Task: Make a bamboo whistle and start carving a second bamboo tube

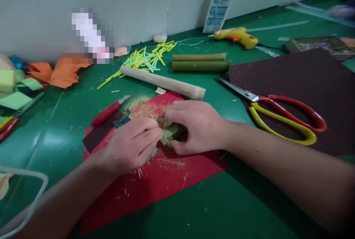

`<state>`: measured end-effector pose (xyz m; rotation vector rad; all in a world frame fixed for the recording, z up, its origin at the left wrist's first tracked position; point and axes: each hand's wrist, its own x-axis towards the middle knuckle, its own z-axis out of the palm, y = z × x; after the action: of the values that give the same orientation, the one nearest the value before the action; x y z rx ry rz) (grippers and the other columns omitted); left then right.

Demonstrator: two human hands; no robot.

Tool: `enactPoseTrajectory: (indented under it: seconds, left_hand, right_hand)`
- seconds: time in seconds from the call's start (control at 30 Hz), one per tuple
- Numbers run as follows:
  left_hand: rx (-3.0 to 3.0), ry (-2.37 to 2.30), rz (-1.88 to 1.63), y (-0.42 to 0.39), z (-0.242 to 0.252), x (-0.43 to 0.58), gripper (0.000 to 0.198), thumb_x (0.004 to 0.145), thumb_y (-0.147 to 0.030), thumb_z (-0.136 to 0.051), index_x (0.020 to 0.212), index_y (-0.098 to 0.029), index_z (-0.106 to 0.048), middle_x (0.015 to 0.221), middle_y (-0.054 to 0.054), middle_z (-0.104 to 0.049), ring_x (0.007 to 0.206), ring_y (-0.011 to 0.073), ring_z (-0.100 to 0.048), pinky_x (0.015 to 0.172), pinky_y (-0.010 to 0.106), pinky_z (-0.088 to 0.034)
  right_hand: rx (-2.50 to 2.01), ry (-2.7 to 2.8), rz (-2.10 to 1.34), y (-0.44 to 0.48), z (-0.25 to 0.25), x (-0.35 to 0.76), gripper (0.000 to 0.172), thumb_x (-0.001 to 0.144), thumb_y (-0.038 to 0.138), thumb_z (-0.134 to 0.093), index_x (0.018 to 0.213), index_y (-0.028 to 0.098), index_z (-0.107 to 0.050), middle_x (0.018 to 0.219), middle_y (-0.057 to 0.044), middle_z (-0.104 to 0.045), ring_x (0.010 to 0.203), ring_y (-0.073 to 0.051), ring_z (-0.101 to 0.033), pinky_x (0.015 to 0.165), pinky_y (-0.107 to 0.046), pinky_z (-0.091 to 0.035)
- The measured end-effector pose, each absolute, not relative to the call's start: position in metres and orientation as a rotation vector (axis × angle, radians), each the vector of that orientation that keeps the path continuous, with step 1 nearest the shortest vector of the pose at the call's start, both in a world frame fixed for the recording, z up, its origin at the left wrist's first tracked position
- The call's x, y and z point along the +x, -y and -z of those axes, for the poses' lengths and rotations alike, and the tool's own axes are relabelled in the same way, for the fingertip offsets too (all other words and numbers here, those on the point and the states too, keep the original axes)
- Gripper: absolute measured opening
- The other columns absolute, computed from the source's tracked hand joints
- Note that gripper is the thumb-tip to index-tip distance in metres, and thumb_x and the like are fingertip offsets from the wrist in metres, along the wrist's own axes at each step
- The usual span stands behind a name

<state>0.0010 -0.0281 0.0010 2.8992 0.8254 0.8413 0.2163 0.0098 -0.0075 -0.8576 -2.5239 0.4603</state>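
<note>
Both of my hands meet over a red sheet (166,180) lying on the green table. My right hand (196,126) is closed around a short green bamboo piece (173,132), holding it on the sheet. My left hand (133,144) is closed in a pinch, pressing a small dark piece of sandpaper (122,121) against the bamboo piece's end. Green shavings and dust are scattered over the red sheet around the hands.
A red-handled knife (108,111) lies left of the hands, a wooden dowel (163,82) behind them. Two green bamboo sticks (199,62), coloured strips (146,58) and a yellow glue gun (238,36) lie further back. Red-and-yellow scissors (280,115) rest on a dark sandpaper sheet (305,84) at right.
</note>
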Motion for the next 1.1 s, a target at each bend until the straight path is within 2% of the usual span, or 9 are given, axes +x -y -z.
enactPoseTrajectory:
  seconds: [0.23, 0.43, 0.6, 0.73, 0.83, 0.97, 1.1]
  left_hand:
    - [2.907, -0.813, -0.842, 0.024, -0.002, -0.002, 0.013, 0.088, -0.007, -0.057, 0.097, -0.010, -0.065, 0.091, 0.009, -0.068, 0.084, 0.0155, -0.063, 0.077, 0.027, -0.053]
    - [2.853, -0.881, -0.886, 0.017, -0.002, -0.005, 0.011, 0.087, -0.008, -0.059, 0.094, -0.011, -0.066, 0.090, 0.008, -0.068, 0.081, 0.0146, -0.063, 0.077, 0.027, -0.054]
    - [2.810, -0.864, -0.947, 0.018, -0.004, -0.003, 0.014, 0.085, -0.005, -0.062, 0.096, -0.012, -0.066, 0.090, 0.007, -0.068, 0.083, 0.0138, -0.065, 0.078, 0.024, -0.055]
    - [2.781, -0.873, -0.934, 0.018, -0.005, -0.005, 0.013, 0.084, -0.005, -0.063, 0.095, -0.010, -0.067, 0.092, 0.009, -0.069, 0.086, 0.0140, -0.065, 0.080, 0.024, -0.055]
    - [2.783, -0.860, -0.921, 0.017, -0.004, -0.006, 0.012, 0.084, -0.005, -0.062, 0.092, -0.011, -0.068, 0.091, 0.008, -0.069, 0.085, 0.0138, -0.065, 0.079, 0.024, -0.055]
    - [2.770, -0.895, -0.934, 0.018, -0.005, -0.004, 0.011, 0.084, -0.004, -0.062, 0.091, -0.010, -0.068, 0.089, 0.008, -0.068, 0.082, 0.0134, -0.065, 0.079, 0.023, -0.055]
    - [2.761, -0.975, -0.941, 0.019, -0.005, -0.003, 0.011, 0.085, -0.006, -0.062, 0.091, -0.012, -0.068, 0.089, 0.007, -0.069, 0.081, 0.0127, -0.066, 0.077, 0.022, -0.055]
  right_hand:
    - [-0.825, 2.547, -0.411, -0.012, 0.009, 0.217, 0.020, 0.068, 0.037, -0.062, 0.074, 0.019, -0.057, 0.072, 0.000, -0.057, 0.069, -0.015, -0.049, 0.059, -0.028, -0.031]
    - [-0.711, 2.563, -0.269, -0.015, 0.012, 0.220, 0.029, 0.082, 0.043, -0.056, 0.077, 0.016, -0.064, 0.086, -0.009, -0.062, 0.079, -0.021, -0.053, 0.072, -0.033, -0.039]
    - [-0.758, 2.545, -0.279, -0.011, 0.011, 0.219, 0.034, 0.087, 0.043, -0.053, 0.100, 0.013, -0.062, 0.089, -0.009, -0.064, 0.082, -0.021, -0.054, 0.072, -0.032, -0.039]
    - [-0.763, 2.556, -0.336, -0.010, 0.010, 0.219, 0.030, 0.085, 0.046, -0.059, 0.090, 0.016, -0.061, 0.086, -0.006, -0.064, 0.079, -0.019, -0.054, 0.068, -0.030, -0.036]
    - [-0.764, 2.572, -0.338, -0.012, 0.011, 0.219, 0.036, 0.079, 0.052, -0.066, 0.086, 0.017, -0.061, 0.084, -0.004, -0.063, 0.076, -0.018, -0.053, 0.065, -0.029, -0.035]
    - [-0.725, 2.569, -0.286, -0.012, 0.013, 0.220, 0.037, 0.084, 0.054, -0.062, 0.082, 0.016, -0.063, 0.088, -0.007, -0.063, 0.079, -0.019, -0.054, 0.065, -0.030, -0.035]
    - [-0.724, 2.556, -0.335, -0.011, 0.012, 0.219, 0.033, 0.088, 0.048, -0.059, 0.094, 0.015, -0.063, 0.091, -0.008, -0.065, 0.082, -0.019, -0.056, 0.070, -0.031, -0.038]
